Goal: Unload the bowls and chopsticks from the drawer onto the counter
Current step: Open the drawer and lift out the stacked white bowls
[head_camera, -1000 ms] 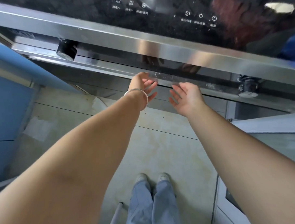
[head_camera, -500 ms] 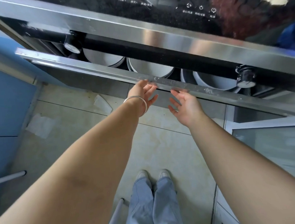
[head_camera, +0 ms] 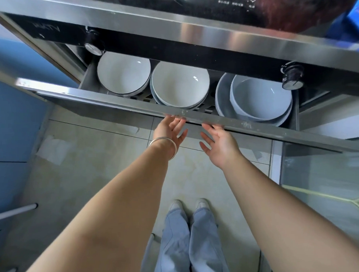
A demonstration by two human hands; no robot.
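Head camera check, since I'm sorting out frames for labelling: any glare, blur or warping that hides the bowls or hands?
Head view: wide-angle warping bows the drawer front and steel trim; glare streaks the trim, and small highlights sit in the bowls; the glossy black panel mirrors the room; left hand and right hand are sharp; edges look slightly soft.

Two black knobs (head_camera: 93, 48) (head_camera: 292, 76) – beige tiled floor (head_camera: 98, 172) – blue cabinet (head_camera: 11, 126)

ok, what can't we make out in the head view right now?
- Chopsticks: none visible; the drawer is only partly out, its back under the stove's front panel.
- Stack counts under the middle bowl and right bowl: hidden by the drawer front.
- Left hand fingertips: behind the drawer's lip.
- Counter: cut off at the top edge.
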